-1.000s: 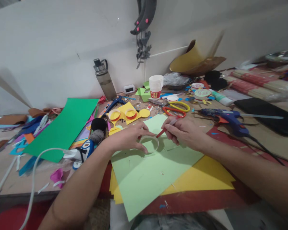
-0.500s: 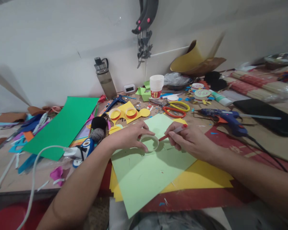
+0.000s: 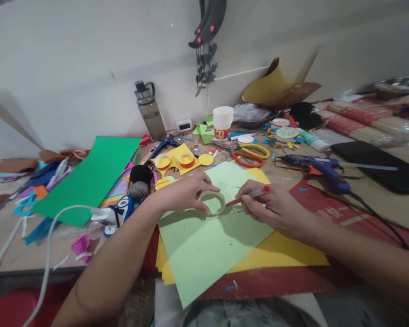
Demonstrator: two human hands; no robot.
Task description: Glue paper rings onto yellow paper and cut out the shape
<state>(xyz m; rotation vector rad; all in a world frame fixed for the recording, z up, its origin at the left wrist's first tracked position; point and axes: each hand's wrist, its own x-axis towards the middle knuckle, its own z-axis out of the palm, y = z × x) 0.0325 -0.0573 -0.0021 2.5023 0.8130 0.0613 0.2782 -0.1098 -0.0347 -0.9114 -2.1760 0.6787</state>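
A pale ring, which looks like a roll of tape [image 3: 220, 196], lies flat on a light green sheet of paper [image 3: 204, 259]. My left hand [image 3: 191, 193] grips the ring's left side between thumb and fingers. In my right hand [image 3: 264, 204] is a red pen [image 3: 238, 201], its tip at the ring's right edge against the paper. Yellow sheets [image 3: 286, 250] lie beneath the green one. What the pen has drawn is too faint to make out.
Scissors [image 3: 248, 154] and stacked paper cups [image 3: 222, 122] stand beyond the paper. To the right lies a blue glue gun [image 3: 327, 170] with its cord. A dark green sheet [image 3: 92, 181], yarn balls [image 3: 139, 175] and a white cable [image 3: 49, 240] are on the left. A bottle [image 3: 150, 113] stands behind.
My right hand has shifted slightly right and down, and the pen leans flatter, its tip a little lower along the ring's edge. My left hand and the ring stay in place.
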